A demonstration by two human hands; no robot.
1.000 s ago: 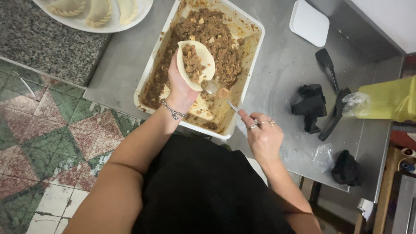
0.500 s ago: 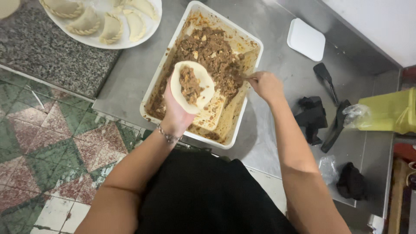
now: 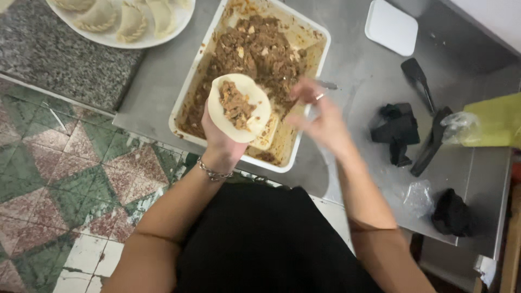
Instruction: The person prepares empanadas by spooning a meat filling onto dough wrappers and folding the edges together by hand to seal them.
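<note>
My left hand [image 3: 220, 142] is shut on a round disc of raw dough [image 3: 251, 116] with a heap of brown minced filling [image 3: 234, 103] on it, held palm up over the near side of a white rectangular tray [image 3: 189, 82]. More of the same meat filling [image 3: 260, 49] lies in the tray. Blurred, with its fingers apart, my right hand [image 3: 320, 119] hovers at the tray's right rim, just right of the dough, and holds nothing I can see. A metal utensil handle [image 3: 327, 84] rests on that rim beyond the fingers.
A white plate [image 3: 116, 42] of folded, crimped pastries [image 3: 97, 19] sits on the granite counter [image 3: 49, 59] at far left. On the steel table to the right lie a white lid [image 3: 392, 27], a black spatula [image 3: 418, 76], black tongs [image 3: 431, 142], black cloths [image 3: 399, 130] and a yellow-green bag [image 3: 496, 122].
My right hand carried the utensil to the tray's right side, let go of it there, and now moves back toward the dough. My left hand keeps the filled disc, slightly lower.
</note>
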